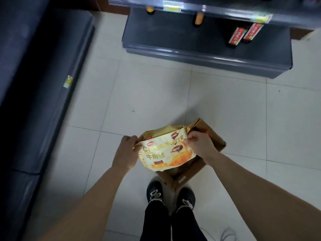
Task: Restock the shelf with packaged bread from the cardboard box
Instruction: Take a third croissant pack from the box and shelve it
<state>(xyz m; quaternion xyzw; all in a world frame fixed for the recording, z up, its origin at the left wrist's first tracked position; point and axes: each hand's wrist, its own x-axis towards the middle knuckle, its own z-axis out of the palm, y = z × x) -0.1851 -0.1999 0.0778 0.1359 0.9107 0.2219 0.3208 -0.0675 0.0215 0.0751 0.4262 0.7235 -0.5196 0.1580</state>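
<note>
Presently, my left hand (127, 150) and right hand (199, 145) hold one croissant package (165, 152) between them; the fingers (134, 139) of the left hand pinch its left edge; the fingers of the right hand are curled round its upper right corner; the package is slightly crumpled, with its printed front turned up toward me. It hangs above the open cardboard box (180, 180), which sits on the tiled floor (139, 94) below and to the right of my fingers; whether the package touches the box rim cannot be determined. My black shoes (154, 190) stand just behind the box, nearer to me than the fingers. The dark shelf (208, 54) lies well ahead of the fingers; its lowest level carries two red-labelled bottles (236, 36) ahead and to the right, and an orange bottle (198, 19) further back; a second dark shelving unit (34, 66) runs well to the left of the left hand.
</note>
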